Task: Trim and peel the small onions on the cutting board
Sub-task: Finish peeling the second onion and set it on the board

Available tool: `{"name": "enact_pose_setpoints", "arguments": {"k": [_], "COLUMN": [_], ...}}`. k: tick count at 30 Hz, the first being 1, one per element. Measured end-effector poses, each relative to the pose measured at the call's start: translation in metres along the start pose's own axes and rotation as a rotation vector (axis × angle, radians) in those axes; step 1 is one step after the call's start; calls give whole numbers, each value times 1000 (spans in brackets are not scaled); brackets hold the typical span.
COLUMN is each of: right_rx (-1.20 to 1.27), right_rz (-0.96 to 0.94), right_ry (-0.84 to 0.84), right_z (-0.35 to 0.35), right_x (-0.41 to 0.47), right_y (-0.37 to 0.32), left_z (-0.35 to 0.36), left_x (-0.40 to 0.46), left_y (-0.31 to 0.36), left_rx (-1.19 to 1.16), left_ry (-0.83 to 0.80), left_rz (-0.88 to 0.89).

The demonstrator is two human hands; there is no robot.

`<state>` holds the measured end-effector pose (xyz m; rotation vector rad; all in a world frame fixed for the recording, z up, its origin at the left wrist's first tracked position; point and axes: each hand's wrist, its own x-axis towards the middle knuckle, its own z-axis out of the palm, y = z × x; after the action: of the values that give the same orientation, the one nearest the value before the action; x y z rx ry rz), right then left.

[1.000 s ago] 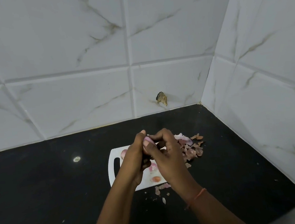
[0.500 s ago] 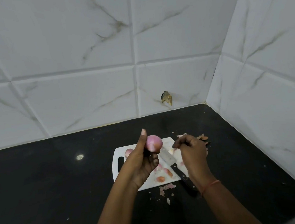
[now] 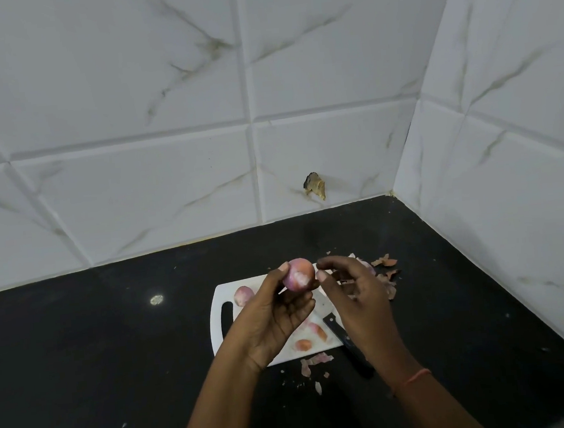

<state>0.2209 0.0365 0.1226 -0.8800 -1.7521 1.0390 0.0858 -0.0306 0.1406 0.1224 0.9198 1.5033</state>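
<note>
The left hand [image 3: 276, 320] pinches a small pink onion [image 3: 299, 275] between thumb and fingers, raised above the white cutting board [image 3: 218, 308], while the right hand [image 3: 356, 296] hovers just beside it, fingers loosely apart and empty, its fingertips [image 3: 321, 276] nearly at the skin. The knife [image 3: 348, 343] lies set down at the board's near right edge. To peel cleanly, the person does best to catch a loose edge of skin with a nail and draw it off in strips toward the peel pile [image 3: 386, 273], turning the onion in the left hand.

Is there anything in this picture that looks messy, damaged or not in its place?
Yes. Onion skins lie scattered off the cutting board onto the black counter, and more scraps sit at its near edge. A brownish chip mars the wall tile.
</note>
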Motion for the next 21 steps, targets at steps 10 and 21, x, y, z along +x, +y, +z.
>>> {"name": "enact_pose_setpoints", "arguments": {"k": [10,21], "right_rx": [-146,-470], "right_rz": [-270,-341], "right_ry": [78,49], "right_z": [1,6], "right_x": [-2,7], "right_y": [-1,0], "left_z": [4,0], "left_x": [1,9], "left_y": [-3,-2], "left_rx": [182,299], "left_ry": [-25,50], "left_rz": [89,217]}}
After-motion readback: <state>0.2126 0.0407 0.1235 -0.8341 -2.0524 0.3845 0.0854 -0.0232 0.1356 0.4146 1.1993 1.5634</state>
